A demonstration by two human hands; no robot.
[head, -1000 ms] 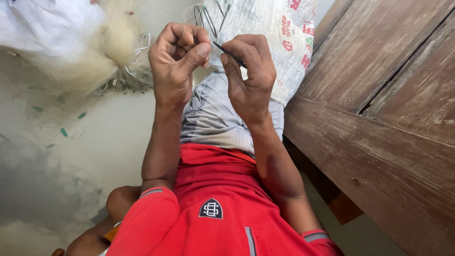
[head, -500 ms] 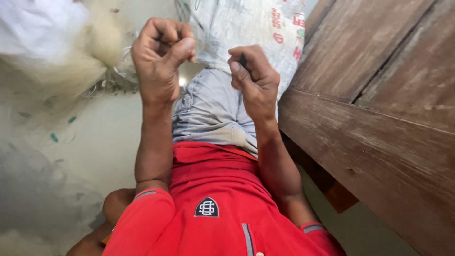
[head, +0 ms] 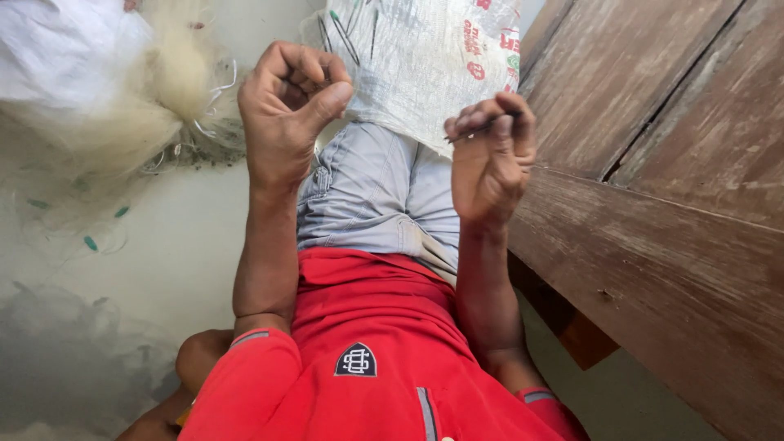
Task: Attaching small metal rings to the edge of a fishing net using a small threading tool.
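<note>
The left hand (head: 290, 106) is curled nearly closed, its hold unclear, while at three o'clock the right hand (head: 490, 155) pinches a thin dark needle (head: 482, 129), netting work apparently mid-stitch, with the pale net pile (head: 139, 122) unfinished.

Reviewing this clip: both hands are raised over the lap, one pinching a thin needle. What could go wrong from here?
1. The right hand pinches a thin dark needle only at its fingertips; it might slip and fall onto the woven sack on the lap, or prick a finger.
2. The left hand is closed in a fist close to the needle tip, so a quick pull could bring them together.
3. The pale fishing net lies loosely heaped on the floor and could tangle.
</note>
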